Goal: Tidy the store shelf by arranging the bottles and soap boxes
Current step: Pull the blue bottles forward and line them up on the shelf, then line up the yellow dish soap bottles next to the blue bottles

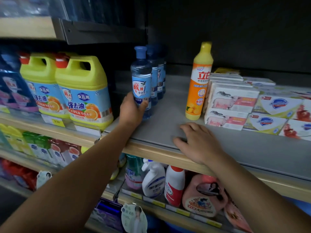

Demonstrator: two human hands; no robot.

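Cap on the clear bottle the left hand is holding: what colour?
Blue, seen in the head view: the cap tops the clear bottle gripped by the left hand.

Left hand grips blue-capped bottle on shelf.

The yellow jugs carry "食品用" and, in big blue letters, "强去油". The clear blue bottle shows a red "雕牌" on its label. The orange bottle has "立白" in red. The smaller print is too blurred to read.
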